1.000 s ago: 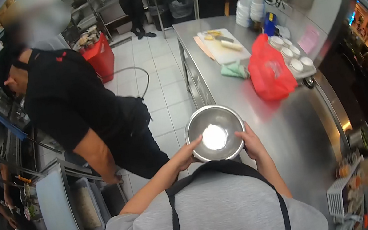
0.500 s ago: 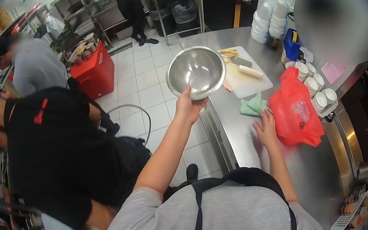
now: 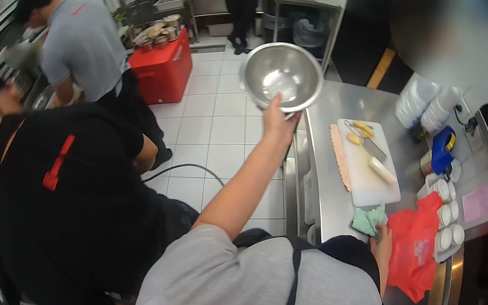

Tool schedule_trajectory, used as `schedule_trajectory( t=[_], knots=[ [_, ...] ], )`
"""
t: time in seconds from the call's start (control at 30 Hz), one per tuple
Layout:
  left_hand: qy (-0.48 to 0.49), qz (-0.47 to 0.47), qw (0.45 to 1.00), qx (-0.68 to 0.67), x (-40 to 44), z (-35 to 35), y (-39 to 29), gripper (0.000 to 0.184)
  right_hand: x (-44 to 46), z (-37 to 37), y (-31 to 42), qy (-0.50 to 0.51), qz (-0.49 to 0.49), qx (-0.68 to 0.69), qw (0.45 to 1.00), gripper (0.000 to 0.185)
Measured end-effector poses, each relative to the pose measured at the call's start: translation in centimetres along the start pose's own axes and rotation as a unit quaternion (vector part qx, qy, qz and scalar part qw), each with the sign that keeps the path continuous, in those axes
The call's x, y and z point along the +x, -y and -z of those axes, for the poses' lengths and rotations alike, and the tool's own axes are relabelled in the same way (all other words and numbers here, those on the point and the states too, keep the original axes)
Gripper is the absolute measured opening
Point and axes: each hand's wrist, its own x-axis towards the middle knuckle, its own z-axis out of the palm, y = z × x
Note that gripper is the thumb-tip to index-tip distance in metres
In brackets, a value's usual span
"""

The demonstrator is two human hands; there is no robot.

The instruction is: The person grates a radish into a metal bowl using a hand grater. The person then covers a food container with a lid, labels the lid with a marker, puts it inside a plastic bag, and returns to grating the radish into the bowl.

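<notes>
My left hand (image 3: 279, 123) holds a stainless steel mixing bowl (image 3: 281, 74) by its near rim, tilted so that its inside faces me; nothing shows in it. My right hand (image 3: 383, 246) is closed at the edge of a crumpled green cloth (image 3: 368, 220) on the counter, its fingers partly hidden. Just beyond the cloth lies a white cutting board (image 3: 366, 192). On it are a white peeled root piece (image 3: 382, 171), a metal grater (image 3: 373, 149) and some yellow pieces (image 3: 363, 129). A red plastic bag (image 3: 408, 232) lies right of my right hand.
White cups (image 3: 445, 214) stand in a tray by the bag. Stacked plastic containers (image 3: 418, 102) and a blue object (image 3: 443, 151) line the steel counter's (image 3: 333, 202) far side. A person in black (image 3: 76, 209) works close at my left. A red cooler (image 3: 165, 69) stands beyond.
The view has turned left, so the counter appears lower and rotated. My left hand still holds the bowl out in front. My right hand remains at the green cloth, its fingers less spread.
</notes>
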Motion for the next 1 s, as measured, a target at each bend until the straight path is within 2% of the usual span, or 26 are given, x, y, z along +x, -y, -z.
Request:
schedule_trajectory(
  t=[0.07, 0.13, 0.2, 0.37, 0.43, 0.47, 0.5, 0.53, 0.6, 0.67, 0.73, 0.87, 1.0],
  knots=[
    [-0.004, 0.023, 0.999, 0.023, 1.9, 1.4, -0.2, 0.043, 0.2, 0.9, 0.0, 0.049, -0.021, 0.039, 0.998, 0.034],
    [-0.027, 0.048, 0.998, 0.004, 5.7, 3.1, -0.3, 0.043, 0.8, 1.4, -0.6, 0.032, -0.014, 0.026, 0.999, 0.031],
    [-0.031, 0.053, 0.998, 0.031, 9.0, 4.6, -1.3, 0.043, 1.4, 3.6, 0.5, 0.13, -0.049, 0.023, 0.99, 0.03],
    [-0.08, 0.011, 0.995, 0.052, 20.2, 9.0, -5.8, 0.036, 4.2, 8.0, 7.1, 0.15, -0.084, -0.063, 0.983, 0.035],
    [-0.081, 0.007, 0.996, 0.041, 24.0, 10.9, -7.8, 0.036, 7.0, 7.4, 9.0, 0.055, 0.03, -0.019, 0.998, 0.037],
    [-0.093, -0.023, 0.995, 0.033, 25.9, 11.9, -8.7, 0.037, 9.1, 7.4, 11.5, 0.053, 0.03, -0.023, 0.998, 0.037],
    [-0.104, -0.056, 0.993, 0.026, 27.9, 12.6, -9.5, 0.038, 12.2, 7.3, 15.2, 0.11, 0.042, 0.073, 0.99, 0.036],
    [-0.1, -0.058, 0.993, 0.023, 29.8, 13.1, -10.1, 0.038, 15.5, 6.8, 18.9, 0.167, 0.055, 0.168, 0.97, 0.035],
    [-0.136, -0.04, 0.99, 0.02, 32.4, 14.7, -11.2, 0.039, 22.0, 4.4, 25.4, 0.23, 0.177, 0.192, 0.937, 0.033],
    [-0.153, -0.008, 0.988, 0.028, 33.8, 15.4, -11.7, 0.039, 28.1, 0.5, 30.8, 0.295, 0.225, 0.146, 0.917, 0.03],
    [-0.167, 0.013, 0.984, 0.059, 34.9, 16.1, -11.7, 0.039, 33.1, -3.8, 34.9, 0.296, 0.281, 0.117, 0.906, 0.03],
    [-0.178, 0.11, 0.971, 0.113, 37.9, 17.5, -10.8, 0.041, 40.9, -10.4, 37.8, 0.325, 0.281, 0.118, 0.895, 0.035],
    [-0.164, 0.184, 0.963, 0.11, 42.7, 14.6, -11.0, 0.045, 48.2, -12.1, 37.1, 0.34, 0.214, 0.177, 0.898, 0.034]
  ],
)
